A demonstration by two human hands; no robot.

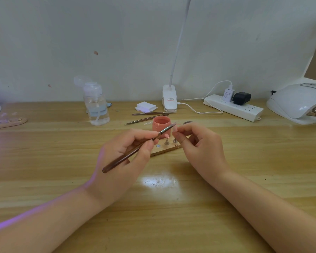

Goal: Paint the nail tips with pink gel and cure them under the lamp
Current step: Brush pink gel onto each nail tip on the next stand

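In the head view, at frame centre, the left hand (125, 152) gripped a brush (133, 150), fingers curled round its brown handle, bristles raised toward a nail tip (175, 129) pinched between thumb and forefinger of the right hand (199, 143). Painting appeared to be under way. Behind the hands stood an open jar of pink gel (161, 125); below it a wooden holder (165, 148) carried one pink tip (167, 136) on a peg and a bare peg beside it. Curing appeared to remain: the lamp (299, 102) sat at the right edge.
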